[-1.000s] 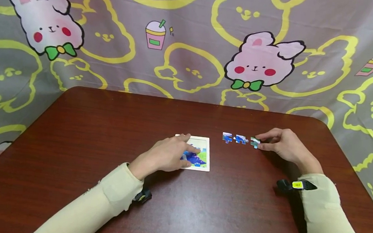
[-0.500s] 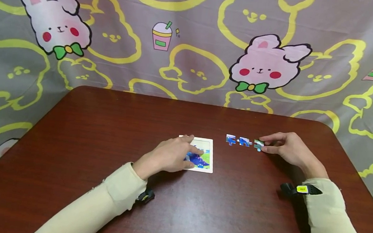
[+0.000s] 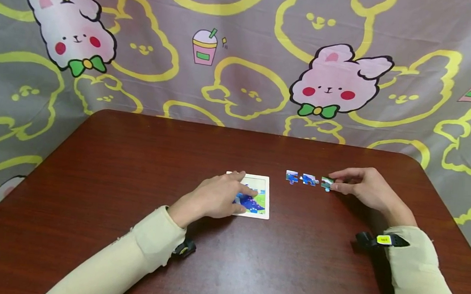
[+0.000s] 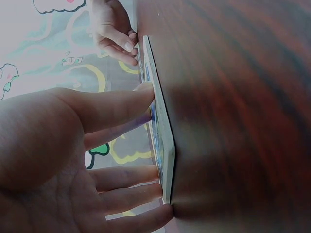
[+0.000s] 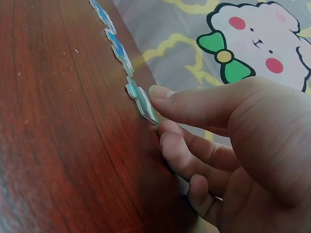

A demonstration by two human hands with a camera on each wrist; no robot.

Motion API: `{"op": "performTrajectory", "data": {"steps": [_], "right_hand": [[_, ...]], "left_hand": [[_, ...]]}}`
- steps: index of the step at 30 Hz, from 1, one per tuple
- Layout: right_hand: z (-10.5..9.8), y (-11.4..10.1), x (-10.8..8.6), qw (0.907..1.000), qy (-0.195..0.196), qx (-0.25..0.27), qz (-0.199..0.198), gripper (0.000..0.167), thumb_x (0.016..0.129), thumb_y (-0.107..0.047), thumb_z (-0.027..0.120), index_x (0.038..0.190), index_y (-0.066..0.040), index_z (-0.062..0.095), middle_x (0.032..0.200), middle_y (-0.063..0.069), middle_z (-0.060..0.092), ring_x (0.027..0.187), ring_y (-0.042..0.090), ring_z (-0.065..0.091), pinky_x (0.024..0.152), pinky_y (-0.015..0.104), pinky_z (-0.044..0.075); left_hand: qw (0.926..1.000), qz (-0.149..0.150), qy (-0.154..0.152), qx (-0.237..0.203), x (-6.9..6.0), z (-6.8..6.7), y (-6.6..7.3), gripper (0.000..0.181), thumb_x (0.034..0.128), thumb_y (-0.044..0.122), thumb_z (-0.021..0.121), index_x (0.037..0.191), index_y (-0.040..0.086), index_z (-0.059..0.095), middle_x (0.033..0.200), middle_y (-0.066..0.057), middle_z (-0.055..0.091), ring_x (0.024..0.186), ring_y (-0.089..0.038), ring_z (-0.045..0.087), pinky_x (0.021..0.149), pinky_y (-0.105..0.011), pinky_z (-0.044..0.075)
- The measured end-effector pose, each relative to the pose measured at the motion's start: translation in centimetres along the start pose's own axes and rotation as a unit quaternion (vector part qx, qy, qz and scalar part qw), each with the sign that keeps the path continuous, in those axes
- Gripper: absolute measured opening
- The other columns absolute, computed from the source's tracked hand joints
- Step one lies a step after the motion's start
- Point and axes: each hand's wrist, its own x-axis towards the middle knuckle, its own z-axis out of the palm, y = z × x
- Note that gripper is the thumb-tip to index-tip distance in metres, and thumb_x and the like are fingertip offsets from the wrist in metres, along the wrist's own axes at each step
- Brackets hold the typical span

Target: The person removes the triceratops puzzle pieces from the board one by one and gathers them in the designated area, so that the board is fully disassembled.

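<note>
My left hand (image 3: 215,195) lies over a small white-framed jigsaw puzzle board (image 3: 267,205) with a blue and green picture, partly hiding its left side. In the left wrist view, the fingertips and thumb of the left hand (image 4: 58,155) rest on the board (image 4: 167,160) with the fingers extended. To the board's right, three loose jigsaw pieces lie in a row: a left piece (image 3: 291,177), a middle piece (image 3: 309,179) and a green-white right piece (image 3: 326,183). My right hand (image 3: 371,190) pinches the right piece (image 5: 143,104) at its outer edge between thumb and forefinger.
The dark red-brown tabletop (image 3: 242,267) extends around the board and pieces. Behind it hangs a grey curtain (image 3: 244,41) printed with rabbits and yellow outlines. A strapped black device (image 3: 373,239) sits at the right wrist, and another (image 3: 184,248) at the left.
The head view has shifted slightly. Both hands, the board and the three pieces keep their places relative to one another.
</note>
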Motion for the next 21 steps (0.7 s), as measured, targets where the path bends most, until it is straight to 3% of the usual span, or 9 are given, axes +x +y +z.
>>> {"op": "performTrajectory", "data": {"steps": [6,14,21], "right_hand": [[0.0,0.0,0.0,1.0000,0.006,0.006,0.000,0.040,0.097,-0.033,0.079,0.131,-0.012,0.075,0.098,0.006,0.079,0.081,0.018,0.067,0.071,0.029,0.053],[0.2,-1.9,-0.3,0.9968,0.075,0.018,-0.022,0.039,0.098,-0.040,0.078,0.125,-0.013,0.076,0.105,0.010,0.079,0.083,0.021,0.066,0.069,0.028,0.054],[2.6,-6.0,-0.3,0.9966,0.041,0.033,-0.063,0.028,0.098,-0.029,0.079,0.121,-0.014,0.078,0.103,0.010,0.079,0.084,0.027,0.068,0.070,0.030,0.056]], "left_hand": [[1.0000,0.002,0.002,-0.005,0.0,0.0,0.0,0.050,0.0987,0.033,0.077,0.147,0.038,0.064,0.173,-0.014,0.034,0.161,-0.034,0.035,0.119,-0.061,0.043],[0.9999,0.004,0.007,-0.008,-0.1,-0.1,-0.1,0.050,0.0976,0.035,0.078,0.146,0.039,0.065,0.173,-0.014,0.036,0.159,-0.036,0.038,0.115,-0.063,0.046],[0.9991,0.013,0.024,-0.033,-0.2,-0.3,-0.4,0.051,0.0948,0.030,0.081,0.144,0.033,0.068,0.171,-0.013,0.040,0.159,-0.036,0.038,0.118,-0.060,0.045]]}}
